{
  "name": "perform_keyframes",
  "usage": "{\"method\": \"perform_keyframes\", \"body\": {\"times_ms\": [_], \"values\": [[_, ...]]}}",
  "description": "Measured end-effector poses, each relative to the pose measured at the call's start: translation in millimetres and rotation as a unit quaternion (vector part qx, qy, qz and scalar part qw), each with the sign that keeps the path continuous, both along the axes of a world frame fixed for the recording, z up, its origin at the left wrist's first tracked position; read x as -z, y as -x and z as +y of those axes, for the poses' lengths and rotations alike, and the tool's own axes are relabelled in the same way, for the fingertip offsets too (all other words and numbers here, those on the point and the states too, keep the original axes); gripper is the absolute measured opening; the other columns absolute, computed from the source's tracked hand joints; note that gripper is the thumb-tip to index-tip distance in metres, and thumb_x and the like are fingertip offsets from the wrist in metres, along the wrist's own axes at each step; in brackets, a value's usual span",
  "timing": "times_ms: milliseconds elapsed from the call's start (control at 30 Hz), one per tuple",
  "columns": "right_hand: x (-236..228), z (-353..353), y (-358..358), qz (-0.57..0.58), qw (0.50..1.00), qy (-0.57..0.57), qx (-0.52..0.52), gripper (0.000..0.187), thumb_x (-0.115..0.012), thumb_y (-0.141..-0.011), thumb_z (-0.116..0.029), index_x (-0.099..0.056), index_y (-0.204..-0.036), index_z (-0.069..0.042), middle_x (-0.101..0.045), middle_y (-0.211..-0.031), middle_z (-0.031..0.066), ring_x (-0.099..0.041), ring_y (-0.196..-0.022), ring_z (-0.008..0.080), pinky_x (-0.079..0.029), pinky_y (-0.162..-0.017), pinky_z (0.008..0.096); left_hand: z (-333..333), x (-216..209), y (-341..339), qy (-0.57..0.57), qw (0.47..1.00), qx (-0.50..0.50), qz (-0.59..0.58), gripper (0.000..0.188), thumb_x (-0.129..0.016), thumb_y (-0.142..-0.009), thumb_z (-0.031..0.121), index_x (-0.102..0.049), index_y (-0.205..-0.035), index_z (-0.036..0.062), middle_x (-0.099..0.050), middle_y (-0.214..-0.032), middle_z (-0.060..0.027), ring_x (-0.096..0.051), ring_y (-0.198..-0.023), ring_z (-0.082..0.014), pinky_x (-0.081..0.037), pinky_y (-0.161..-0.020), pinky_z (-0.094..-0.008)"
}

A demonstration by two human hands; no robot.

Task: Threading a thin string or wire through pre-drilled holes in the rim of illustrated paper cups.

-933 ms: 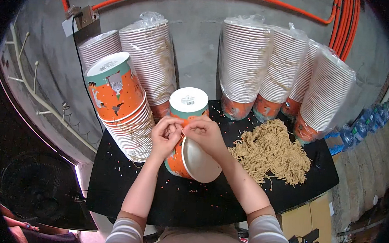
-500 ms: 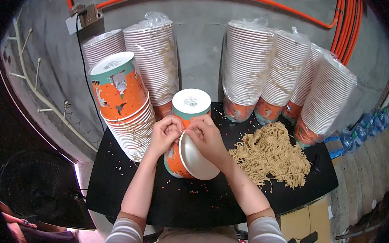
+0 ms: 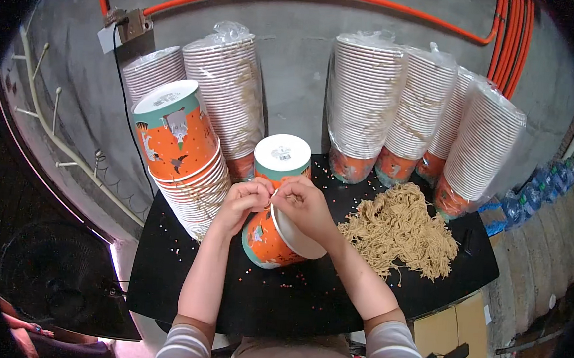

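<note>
Because the bucket (image 3: 269, 245) is tipped on its side on the table (image 3: 192, 292), with its mouth turned to the right, its rim (image 3: 279, 227) is presented to the fingertips.

Left hand (image 3: 248, 201): fingers curled in, thumb and fingertips drawn together in a pinch at the top of the rim. Right hand (image 3: 297, 203): likewise pinched, tips meeting those of the left. What is caught between them is too small to be told; cord is suspected, not confirmed.

Technique (judged): the work is read as fine fingertip work at the rim. The pinch should be kept small and the wrists level, with any pull shared evenly by both hands. The wall should not be squeezed, as thin card is likely to dent. Since a round body may roll, the bucket is best steadied lightly by the side of a hand.

Surroundings: just behind, a spare bucket (image 3: 282, 157) is stood base up. To the left, a loose stack (image 3: 176, 145) is noted, also inverted, with cord strands (image 3: 200, 189) across its rims. To the right, a cord heap (image 3: 403, 234) is piled loosely. Farther back, wrapped stacks (image 3: 364, 98) are ranged near the wall (image 3: 297, 80).
</note>
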State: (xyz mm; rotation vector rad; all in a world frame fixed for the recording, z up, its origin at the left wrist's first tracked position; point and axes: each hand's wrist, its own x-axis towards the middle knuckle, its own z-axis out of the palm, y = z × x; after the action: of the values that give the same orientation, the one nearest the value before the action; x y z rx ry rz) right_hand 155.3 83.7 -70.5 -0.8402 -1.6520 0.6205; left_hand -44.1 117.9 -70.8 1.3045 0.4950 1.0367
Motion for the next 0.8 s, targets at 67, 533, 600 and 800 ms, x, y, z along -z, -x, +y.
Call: {"method": "perform_keyframes", "body": {"times_ms": [67,533,600,800], "values": [[2.4,2.2,0.0,0.023,1.0,0.002,-0.005,0.015,-0.077,-0.085,-0.014,-0.071,-0.09,-0.001,-0.062,-0.099,0.0076,-0.061,-0.084,0.0146,-0.05,-0.074,0.0283,-2.8,-4.4,-3.9,0.058,0.998,-0.015,-0.015,0.009,-0.065,-0.086,0.007,-0.07,-0.086,-0.0004,-0.062,-0.1,-0.0045,-0.055,-0.076,-0.006,-0.041,-0.066,-0.019],[-2.3,-4.3,1.3,0.057,0.998,-0.009,0.03,0.019,-0.079,-0.086,-0.015,-0.075,-0.093,0.002,-0.063,-0.102,0.0072,-0.06,-0.084,0.011,-0.049,-0.07,0.0241,-15.7,-20.8,-5.7,-0.011,0.989,-0.127,0.072,0.011,-0.069,-0.089,0.001,-0.077,-0.095,-0.0036,-0.07,-0.104,-0.0077,-0.063,-0.083,-0.0116,-0.05,-0.077,-0.0255],[-0.5,-2.6,0.7,0.059,0.998,-0.016,0.03,0.018,-0.078,-0.087,-0.015,-0.075,-0.093,0.002,-0.064,-0.103,0.0075,-0.061,-0.087,0.0116,-0.049,-0.072,0.0239,-17.2,-25.0,-3.0,-0.044,0.988,-0.122,0.082,0.013,-0.068,-0.087,-0.002,-0.078,-0.095,-0.0028,-0.07,-0.104,-0.0071,-0.063,-0.083,-0.0113,-0.051,-0.077,-0.026],[-1.3,-3.0,0.8,0.082,0.996,0.016,0.01,0.018,-0.082,-0.085,-0.013,-0.076,-0.094,0.002,-0.063,-0.106,0.0082,-0.062,-0.093,0.0127,-0.05,-0.077,0.0247,-19.7,-23.9,-2.3,-0.281,0.915,-0.211,0.199,0.023,-0.067,-0.079,-0.005,-0.08,-0.095,0.0045,-0.067,-0.101,-0.0069,-0.064,-0.081,-0.0133,-0.052,-0.074,-0.0269]]}}
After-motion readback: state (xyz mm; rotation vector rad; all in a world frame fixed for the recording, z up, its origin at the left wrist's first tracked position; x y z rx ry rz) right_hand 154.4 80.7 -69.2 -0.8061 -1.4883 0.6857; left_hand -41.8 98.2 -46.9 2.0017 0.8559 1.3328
